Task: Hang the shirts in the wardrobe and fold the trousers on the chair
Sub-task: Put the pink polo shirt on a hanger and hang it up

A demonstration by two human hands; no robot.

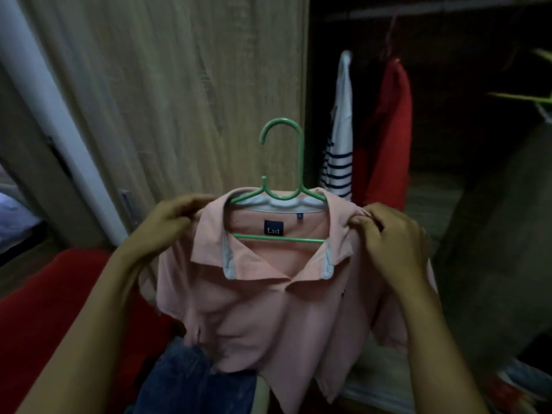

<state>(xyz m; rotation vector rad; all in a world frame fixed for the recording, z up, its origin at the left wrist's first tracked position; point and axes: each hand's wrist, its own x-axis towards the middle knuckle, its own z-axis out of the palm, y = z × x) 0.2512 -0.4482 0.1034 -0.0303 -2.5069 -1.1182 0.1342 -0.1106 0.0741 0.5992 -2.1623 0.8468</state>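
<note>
A pink polo shirt (268, 303) hangs on a green plastic hanger (282, 162) held up in front of me, the hook pointing up and curling left. My left hand (170, 222) grips the shirt's left shoulder beside the collar. My right hand (391, 237) pinches the right shoulder fabric. Blue denim trousers (191, 380) lie below the shirt on a red chair (50, 309). The open wardrobe (448, 115) is dark, to the right behind the shirt.
A white striped shirt (339, 150) and a red shirt (385, 138) hang inside the wardrobe. A light wooden wardrobe door (167, 94) stands behind the hanger. A yellow-green hanger (525, 98) shows at the far right. A white door frame (50, 109) runs along the left.
</note>
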